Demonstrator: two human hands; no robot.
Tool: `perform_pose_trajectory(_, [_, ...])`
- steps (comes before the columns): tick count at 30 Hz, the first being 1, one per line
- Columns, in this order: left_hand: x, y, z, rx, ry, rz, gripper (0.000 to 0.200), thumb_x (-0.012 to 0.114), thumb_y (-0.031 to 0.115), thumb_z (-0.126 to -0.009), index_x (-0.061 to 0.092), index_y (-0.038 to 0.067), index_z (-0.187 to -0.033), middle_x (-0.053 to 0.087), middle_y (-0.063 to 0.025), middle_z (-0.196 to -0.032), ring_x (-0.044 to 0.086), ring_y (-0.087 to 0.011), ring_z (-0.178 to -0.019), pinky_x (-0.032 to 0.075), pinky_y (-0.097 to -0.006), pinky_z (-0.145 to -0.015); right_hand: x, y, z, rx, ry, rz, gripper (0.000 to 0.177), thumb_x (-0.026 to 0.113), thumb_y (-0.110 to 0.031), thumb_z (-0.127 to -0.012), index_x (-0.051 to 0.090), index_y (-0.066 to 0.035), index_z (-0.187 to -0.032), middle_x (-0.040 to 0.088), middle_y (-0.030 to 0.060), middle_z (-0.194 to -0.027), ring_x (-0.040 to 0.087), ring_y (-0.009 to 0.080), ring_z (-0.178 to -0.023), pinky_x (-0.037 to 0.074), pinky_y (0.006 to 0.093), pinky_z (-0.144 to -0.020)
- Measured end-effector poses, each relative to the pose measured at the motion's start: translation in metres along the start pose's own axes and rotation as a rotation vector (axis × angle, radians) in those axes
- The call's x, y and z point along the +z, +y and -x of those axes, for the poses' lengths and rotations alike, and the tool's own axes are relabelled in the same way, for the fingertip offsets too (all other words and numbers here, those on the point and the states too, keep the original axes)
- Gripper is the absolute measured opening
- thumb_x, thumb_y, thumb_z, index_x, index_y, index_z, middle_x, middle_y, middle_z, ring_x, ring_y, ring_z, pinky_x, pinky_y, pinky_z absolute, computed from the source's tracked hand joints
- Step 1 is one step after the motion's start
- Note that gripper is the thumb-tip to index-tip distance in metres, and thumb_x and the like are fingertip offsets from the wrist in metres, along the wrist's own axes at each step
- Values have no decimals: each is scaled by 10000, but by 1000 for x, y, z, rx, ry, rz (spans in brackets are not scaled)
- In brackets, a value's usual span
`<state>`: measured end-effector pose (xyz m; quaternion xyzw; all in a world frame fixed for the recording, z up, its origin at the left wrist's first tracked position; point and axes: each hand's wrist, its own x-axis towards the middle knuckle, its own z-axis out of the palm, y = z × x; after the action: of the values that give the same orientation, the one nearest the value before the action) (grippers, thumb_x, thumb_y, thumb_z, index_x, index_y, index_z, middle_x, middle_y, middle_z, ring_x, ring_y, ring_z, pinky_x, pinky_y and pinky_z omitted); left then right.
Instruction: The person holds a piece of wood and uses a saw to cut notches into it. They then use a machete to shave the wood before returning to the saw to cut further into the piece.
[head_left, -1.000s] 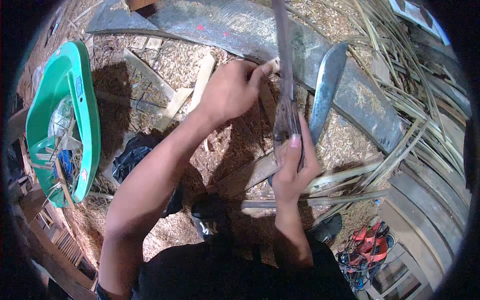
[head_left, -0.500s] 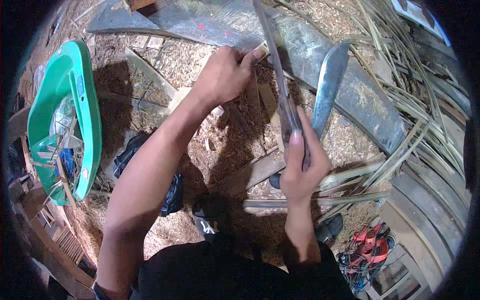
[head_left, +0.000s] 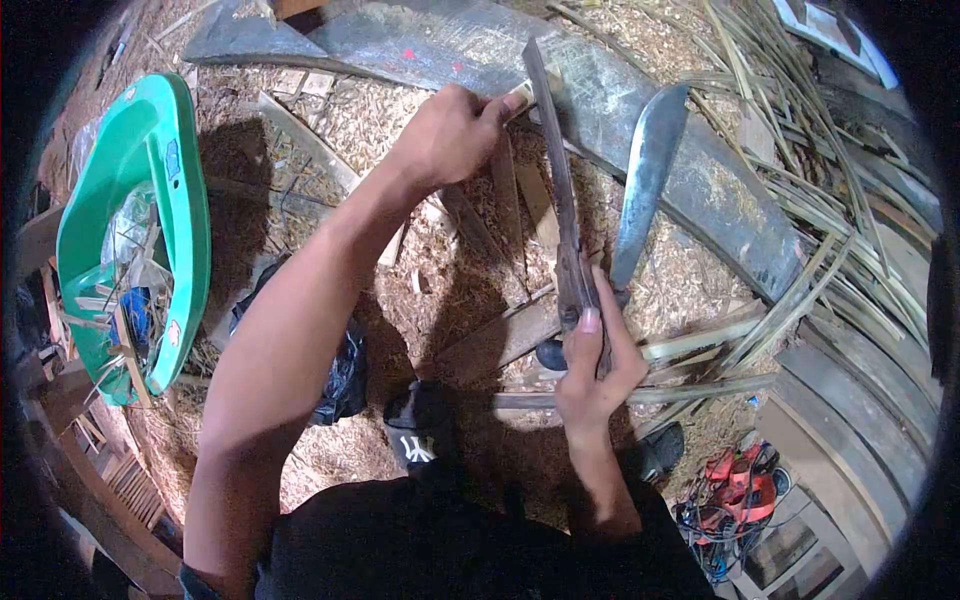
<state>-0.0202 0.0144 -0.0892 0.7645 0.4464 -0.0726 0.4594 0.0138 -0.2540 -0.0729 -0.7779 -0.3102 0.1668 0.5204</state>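
My left hand (head_left: 450,135) is closed, with thumb and fingers pinching a small pale strip of wood (head_left: 523,93) over the edge of a grey plank. In my right hand (head_left: 598,375) is a long dark knife (head_left: 558,160), seen nearly edge-on. My thumb lies along its brown handle and its blade points away from me, passing right beside the pale strip. Just right of it, a broad-bladed machete (head_left: 648,165) rests across the plank's near edge, its shiny blade pointing away.
The long grey plank (head_left: 740,210) crosses the shaving-covered floor. A green plastic tub (head_left: 190,240) with scraps stands at left. Thin strips (head_left: 830,150) are heaped at right. A red power tool (head_left: 745,495) with cords lies lower right, and a black plastic bag (head_left: 345,380) behind my left forearm.
My right hand has drawn the knife back toward me, and its tip now shows within the view. My left hand keeps its pinch on the strip in nearly the same place.
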Motion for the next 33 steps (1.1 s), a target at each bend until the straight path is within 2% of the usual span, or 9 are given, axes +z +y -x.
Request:
perform_pose_trajectory(4, [5, -6, 1, 18, -17, 101, 592, 539, 494, -1049, 754, -57, -1018, 734, -265, -868, 742, -325, -825, 558, -464, -832, 2, -10, -18, 122, -16, -38, 393, 541, -148, -1039, 631, 4, -1390, 572, -34, -703, 437, 37, -578, 312, 230, -517])
perform_pose_trajectory(7, [5, -4, 4, 70, -2, 104, 567, 547, 478, -1048, 754, -50, -1034, 740, -246, -859, 741, -326, -825, 559, -452, -835, 6, -17, -14, 179, -55, -115, 392, 510, -68, -1028, 594, 91, -1376, 712, 220, -1241, 675, 193, -1095, 524, 320, -921])
perform_pose_trajectory(10, [13, -4, 12, 164, 38, 116, 533, 558, 453, -1045, 752, -43, -1047, 737, -241, -829, 742, -331, -820, 556, -446, -835, 9, -7, -3, 84, 29, -44, 393, 532, -123, -1033, 623, 43, -1377, 597, -13, -748, 461, 41, -592, 328, 233, -519])
perform_pose_trajectory(16, [15, -6, 10, 159, 55, 82, 452, 562, 395, -1046, 751, -13, -1095, 724, -284, -859, 735, -375, -841, 538, -472, -853, 11, 2, -1, 60, 29, -25, 392, 520, -129, -1043, 618, 69, -1368, 644, 8, -810, 425, 38, -575, 304, 223, -506])
perform_pose_trajectory(19, [16, -13, 2, 165, 26, 106, 436, 553, 396, -1050, 748, 19, -1149, 735, -281, -958, 734, -393, -902, 539, -472, -868, 9, -5, 7, 124, 16, -79, 390, 525, -104, -1035, 606, 81, -1370, 729, 221, -1196, 693, 185, -967, 535, 311, -840])
perform_pose_trajectory(22, [23, -17, 4, 189, -11, 155, 425, 548, 389, -1053, 743, 31, -1176, 735, -282, -1016, 731, -400, -959, 537, -468, -889, 31, -5, -29, 95, 69, -65, 409, 522, -145, -1054, 592, 69, -1396, 711, 60, -936, 463, 36, -604, 335, 202, -529])
perform_pose_trajectory(28, [18, -10, 11, 195, 33, 50, 535, 544, 453, -1057, 715, -32, -1200, 763, -201, -973, 689, -204, -893, 526, -404, -886, 19, 11, 16, -9, 84, -113, 397, 521, -155, -1056, 611, 57, -1380, 603, -9, -748, 444, 25, -591, 315, 213, -520])
perform_pose_trajectory(30, [26, -18, 0, 221, 43, 90, 456, 555, 401, -1044, 749, -12, -1068, 708, -298, -859, 729, -396, -832, 537, -465, -815, 17, -8, -15, 141, -6, -42, 407, 489, -58, -1028, 570, 103, -1394, 712, 221, -1237, 695, 233, -1099, 529, 343, -945])
perform_pose_trajectory(33, [25, -18, 1, 221, 80, 94, 482, 560, 408, -1042, 744, -36, -1007, 678, -281, -763, 703, -384, -752, 526, -483, -783, 18, -3, -10, 127, 21, -94, 414, 500, -114, -1036, 589, 78, -1392, 670, 116, -957, 579, 134, -814, 424, 286, -713])
